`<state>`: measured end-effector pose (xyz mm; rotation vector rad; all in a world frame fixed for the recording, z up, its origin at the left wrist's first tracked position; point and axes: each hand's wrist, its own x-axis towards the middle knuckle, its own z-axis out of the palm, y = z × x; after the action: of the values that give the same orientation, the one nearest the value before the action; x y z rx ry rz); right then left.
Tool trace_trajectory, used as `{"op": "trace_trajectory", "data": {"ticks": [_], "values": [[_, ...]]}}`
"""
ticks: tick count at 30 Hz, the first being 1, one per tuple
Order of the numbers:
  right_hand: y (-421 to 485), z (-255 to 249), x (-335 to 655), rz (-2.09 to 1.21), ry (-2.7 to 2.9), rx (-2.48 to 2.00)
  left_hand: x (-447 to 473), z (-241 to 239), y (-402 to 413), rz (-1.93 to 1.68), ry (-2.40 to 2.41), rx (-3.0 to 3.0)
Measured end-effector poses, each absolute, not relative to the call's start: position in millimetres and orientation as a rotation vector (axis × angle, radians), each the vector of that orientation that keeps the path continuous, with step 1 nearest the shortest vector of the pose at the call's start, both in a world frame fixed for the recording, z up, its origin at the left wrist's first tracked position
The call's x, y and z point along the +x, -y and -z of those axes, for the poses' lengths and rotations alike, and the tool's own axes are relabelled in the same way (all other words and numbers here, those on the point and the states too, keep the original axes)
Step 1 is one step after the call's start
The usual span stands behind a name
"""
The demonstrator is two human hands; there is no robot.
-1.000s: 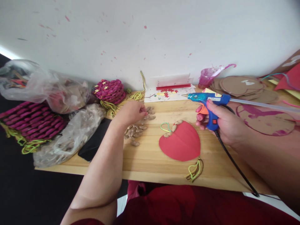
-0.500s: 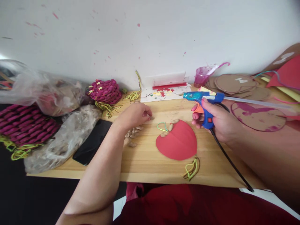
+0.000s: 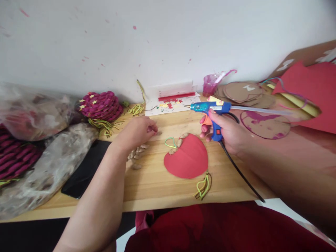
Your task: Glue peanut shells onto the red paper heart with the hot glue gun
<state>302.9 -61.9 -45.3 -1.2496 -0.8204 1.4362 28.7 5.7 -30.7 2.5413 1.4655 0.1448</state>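
Note:
My right hand [image 3: 225,127] grips a blue hot glue gun [image 3: 210,107], its nozzle pointing left and a clear glue stick coming out of its back. Some fingers are by the orange trigger. My left hand [image 3: 140,131] is closed in a pinch over the table; what its fingertips hold, if anything, is too small to make out. Below it lies a small pile of tan, shell-like pieces [image 3: 138,152]. Between my hands lies a red rounded paper shape [image 3: 187,157], with several tan pieces along its notched upper-left edge, a green yarn loop [image 3: 170,142] and a yellow-green yarn tassel [image 3: 203,187].
White paper with small stars [image 3: 170,104] lies by the wall, near a purple cup [image 3: 210,85]. Cardboard discs [image 3: 241,92] and red paper [image 3: 307,91] are at right. Left are a magenta yarn piece [image 3: 101,106], plastic bags [image 3: 57,161] and a black phone [image 3: 85,171].
The view has turned to the right, so the table things appear further left. My hands keep nearly the same poses, the right one still holding the glue gun.

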Motion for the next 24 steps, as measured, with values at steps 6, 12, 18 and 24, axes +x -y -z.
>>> {"op": "trace_trajectory", "data": {"ticks": [6, 12, 18, 24], "values": [[58.2, 50.1, 305.0, -1.422, 0.871, -1.306, 27.9, 33.4, -8.5, -0.106, -1.453, 2.555], [59.9, 50.2, 305.5, -1.366, 0.956, -1.343, 29.1, 32.3, -5.3, -0.131, -1.454, 2.528], [61.0, 46.8, 304.2, -1.368, 0.946, -1.385, 31.6, 31.3, -4.4, -0.088, -1.489, 2.552], [62.3, 43.1, 302.4, -1.382, 0.926, -1.428, 33.1, 30.3, -2.5, -0.119, -1.507, 2.541]]}}
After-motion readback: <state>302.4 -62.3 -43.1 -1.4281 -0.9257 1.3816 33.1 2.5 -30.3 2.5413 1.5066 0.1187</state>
